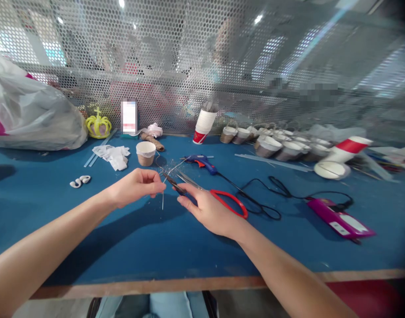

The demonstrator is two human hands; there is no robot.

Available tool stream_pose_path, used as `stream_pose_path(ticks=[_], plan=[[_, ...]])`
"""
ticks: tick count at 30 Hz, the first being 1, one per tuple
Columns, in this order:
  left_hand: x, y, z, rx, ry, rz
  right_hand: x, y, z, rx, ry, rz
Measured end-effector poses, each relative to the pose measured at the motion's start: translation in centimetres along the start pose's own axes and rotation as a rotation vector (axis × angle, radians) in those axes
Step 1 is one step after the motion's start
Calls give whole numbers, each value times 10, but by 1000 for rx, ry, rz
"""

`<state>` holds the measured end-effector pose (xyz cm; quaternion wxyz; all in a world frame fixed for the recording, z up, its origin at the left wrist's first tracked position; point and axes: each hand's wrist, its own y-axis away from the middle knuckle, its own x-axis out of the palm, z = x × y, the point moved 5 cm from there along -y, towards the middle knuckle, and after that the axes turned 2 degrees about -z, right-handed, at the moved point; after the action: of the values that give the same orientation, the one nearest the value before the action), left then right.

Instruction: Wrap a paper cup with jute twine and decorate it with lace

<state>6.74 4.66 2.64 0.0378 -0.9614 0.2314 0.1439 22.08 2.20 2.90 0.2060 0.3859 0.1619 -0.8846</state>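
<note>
My left hand [141, 187] is closed, its thumb and fingers pinching a thin wire [163, 201]; one end points down below the fingertips. My right hand [207, 205] is wrapped around a small pair of dark-handled pliers [174, 183], whose jaws reach to the wire beside my left fingertips. Whether the jaws are closed on it, I cannot tell. Red-handled scissors [229, 204] lie just behind my right hand, partly covered by it. Beyond the hands stand a small brown cup with a white lining [146, 154] and a blue glue gun [202, 163] on the table.
Several small lined cups with handles [271, 143] line the back right. A tilted stack of paper cups [204, 126] stands by the perforated screen [176, 57]. At right lies a purple power strip [341, 221] with black cable. Crumpled tissue [112, 155], white earbuds [80, 181] and a plastic bag [33, 110] are left.
</note>
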Motion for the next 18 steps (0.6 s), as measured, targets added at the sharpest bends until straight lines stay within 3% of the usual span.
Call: stream_pose_path(ticks=[2, 4, 6, 10, 13, 15, 18], plan=[[-4, 5, -16, 130, -473, -217, 1, -2, -4, 3, 75, -37], [-5, 10, -28, 221, -719, -348, 2, -2, -6, 8, 97, -61], [-6, 8, -26, 192, -614, -285, 1, -2, -4, -2, 56, -60], [-7, -1, -7, 25, 75, 71, -3, 0, 3, -7, -61, -5], [-4, -2, 2, -69, 326, 226, -4, 1, 4, -2, -90, 16], [-3, -1, 3, -72, 246, 192, -2, 1, 3, -15, -78, 13], [-4, 4, -8, 34, -277, -40, 1, -2, -3, -26, 5, -38]])
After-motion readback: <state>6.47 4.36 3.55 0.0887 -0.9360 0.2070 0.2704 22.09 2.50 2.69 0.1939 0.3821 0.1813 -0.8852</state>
